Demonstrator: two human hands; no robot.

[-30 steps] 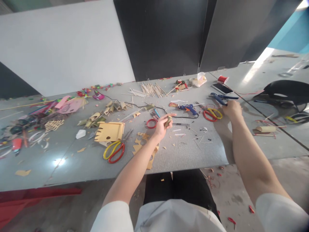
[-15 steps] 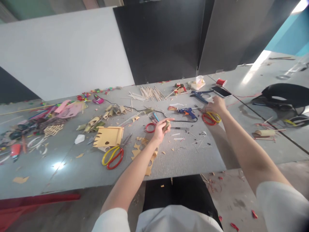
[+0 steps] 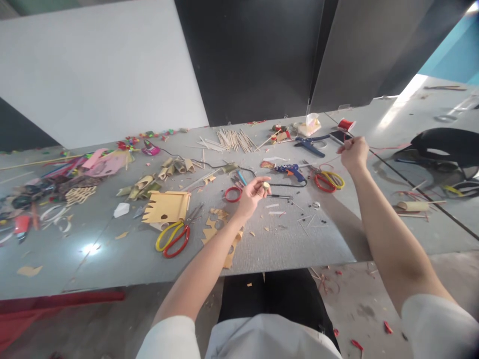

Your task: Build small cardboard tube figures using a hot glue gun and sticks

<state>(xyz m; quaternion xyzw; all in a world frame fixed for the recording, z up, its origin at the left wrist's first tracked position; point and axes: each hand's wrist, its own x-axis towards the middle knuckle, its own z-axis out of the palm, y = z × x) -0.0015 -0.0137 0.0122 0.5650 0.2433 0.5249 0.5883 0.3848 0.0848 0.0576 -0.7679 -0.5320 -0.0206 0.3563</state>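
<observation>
My left hand [image 3: 252, 198] is closed around a short bamboo piece [image 3: 266, 185], its pale round end facing up. My right hand [image 3: 354, 152] is raised with the fingers pinched; a bit of red thread [image 3: 345, 137] shows at the fingertips, by the red spool [image 3: 347, 124]. Partly hidden behind that hand lies a phone [image 3: 338, 135]. Below it are scissors with red and yellow handles [image 3: 329, 181] and blue-handled pliers [image 3: 311, 146]. A blue glue gun [image 3: 291, 171] rests between my hands, and a red ring [image 3: 233, 194] lies left of my left hand.
Thin wooden sticks [image 3: 236, 140] lie at the back. On the left are cut bamboo pieces [image 3: 144, 182], a notched yellow board [image 3: 166, 207] and a second pair of scissors [image 3: 175, 239]. A black cap-like object [image 3: 443, 149] sits at right. Dark panels [image 3: 250, 65] stand behind the table.
My right hand has lifted from beside the scissors and pliers, moving right and up toward the spool. My left hand has turned, so the bamboo piece's end now shows.
</observation>
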